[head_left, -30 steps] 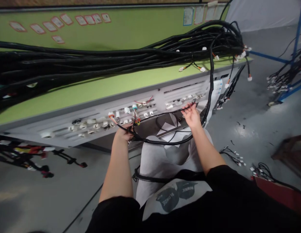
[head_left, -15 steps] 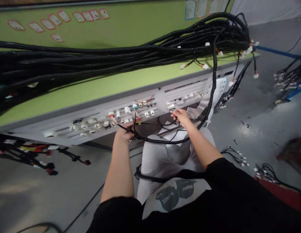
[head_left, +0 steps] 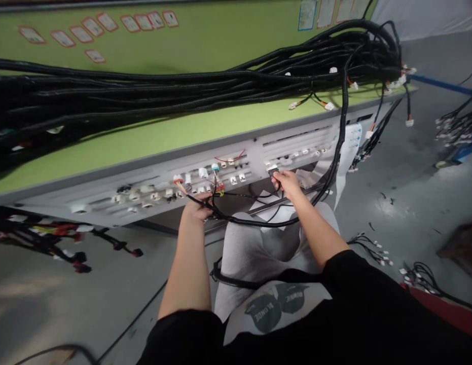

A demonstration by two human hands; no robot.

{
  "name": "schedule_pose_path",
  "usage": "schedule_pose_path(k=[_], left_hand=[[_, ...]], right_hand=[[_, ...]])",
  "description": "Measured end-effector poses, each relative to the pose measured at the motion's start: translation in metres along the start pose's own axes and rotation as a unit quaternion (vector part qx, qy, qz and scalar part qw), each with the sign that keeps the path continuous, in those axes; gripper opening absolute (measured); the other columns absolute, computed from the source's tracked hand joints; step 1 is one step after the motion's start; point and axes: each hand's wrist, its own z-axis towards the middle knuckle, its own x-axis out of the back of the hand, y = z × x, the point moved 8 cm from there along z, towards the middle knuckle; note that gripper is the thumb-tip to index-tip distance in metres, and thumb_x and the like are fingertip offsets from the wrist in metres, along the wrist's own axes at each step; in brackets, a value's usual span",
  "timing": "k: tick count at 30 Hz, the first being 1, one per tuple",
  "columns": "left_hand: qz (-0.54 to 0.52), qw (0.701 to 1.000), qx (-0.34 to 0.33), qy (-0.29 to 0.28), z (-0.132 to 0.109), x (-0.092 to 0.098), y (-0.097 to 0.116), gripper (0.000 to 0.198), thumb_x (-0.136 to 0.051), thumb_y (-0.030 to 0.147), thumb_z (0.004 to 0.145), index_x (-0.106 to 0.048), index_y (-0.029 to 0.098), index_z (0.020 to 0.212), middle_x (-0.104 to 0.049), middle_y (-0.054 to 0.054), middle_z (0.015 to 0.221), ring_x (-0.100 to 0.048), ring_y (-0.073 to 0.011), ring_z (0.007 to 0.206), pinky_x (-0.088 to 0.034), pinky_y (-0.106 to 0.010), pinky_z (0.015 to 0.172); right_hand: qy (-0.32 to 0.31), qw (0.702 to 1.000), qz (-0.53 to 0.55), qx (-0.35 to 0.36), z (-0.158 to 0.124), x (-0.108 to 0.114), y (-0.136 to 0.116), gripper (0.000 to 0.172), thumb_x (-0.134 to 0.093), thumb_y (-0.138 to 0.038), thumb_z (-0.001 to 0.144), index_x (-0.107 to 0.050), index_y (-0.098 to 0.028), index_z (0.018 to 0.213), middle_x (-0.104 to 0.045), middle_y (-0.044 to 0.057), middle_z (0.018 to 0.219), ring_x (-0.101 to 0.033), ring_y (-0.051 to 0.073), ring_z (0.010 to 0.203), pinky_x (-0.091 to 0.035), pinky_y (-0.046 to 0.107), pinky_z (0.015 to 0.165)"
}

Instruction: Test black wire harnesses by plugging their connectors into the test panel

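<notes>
My right hand (head_left: 287, 183) pinches a small dark wire connector (head_left: 273, 171) against a white socket on the grey panel (head_left: 254, 152). How far it sits in the socket I cannot tell. My left hand (head_left: 197, 208) is closed around the black wiring harness (head_left: 251, 220) below the panel, its fingers partly hidden by the wires. From there, branches run up to an orange-and-white connector (head_left: 178, 180) and a teal connector (head_left: 215, 167), both at sockets in the panel. A red connector (head_left: 221, 187) with yellow wires is close to my left fingertips. The harness loops over my lap.
Thick black cable bundles (head_left: 163, 94) lie along the green bench (head_left: 175, 133). One cable (head_left: 342, 121) hangs over the front edge on the right. More harnesses hang at left (head_left: 61, 243). Loose wires (head_left: 372, 248) lie on the floor at right.
My right hand has brought the dark connector up against the white socket. My left hand stays at the harness. The whole view has shifted slightly.
</notes>
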Motion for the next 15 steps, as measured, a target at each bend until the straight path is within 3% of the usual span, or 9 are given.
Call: schedule_pose_path(k=[10,15], left_hand=[[-0.009,1.0,0.009,0.003,-0.011,-0.008,0.0,0.021,-0.046,0.0,0.076,-0.054,0.014,0.062,-0.051,-0.001,0.043,-0.049,-0.0131,0.033,-0.044,-0.022,0.034],[-0.012,1.0,-0.002,-0.003,-0.006,-0.004,0.001,0.019,-0.046,-0.001,0.075,-0.054,0.013,0.065,-0.052,-0.001,0.044,-0.048,-0.0124,0.033,-0.043,-0.021,0.034]], right_hand=[[0.008,1.0,0.012,-0.017,-0.001,0.001,-0.002,0.023,-0.063,-0.023,0.078,-0.054,-0.016,0.058,-0.061,-0.001,0.056,-0.043,0.003,0.038,-0.022,0.015,0.034],[0.048,0.998,0.031,-0.027,0.0,-0.001,-0.001,0.024,-0.065,-0.024,0.077,-0.054,-0.015,0.057,-0.06,-0.002,0.055,-0.04,0.002,0.037,-0.022,0.015,0.032]])
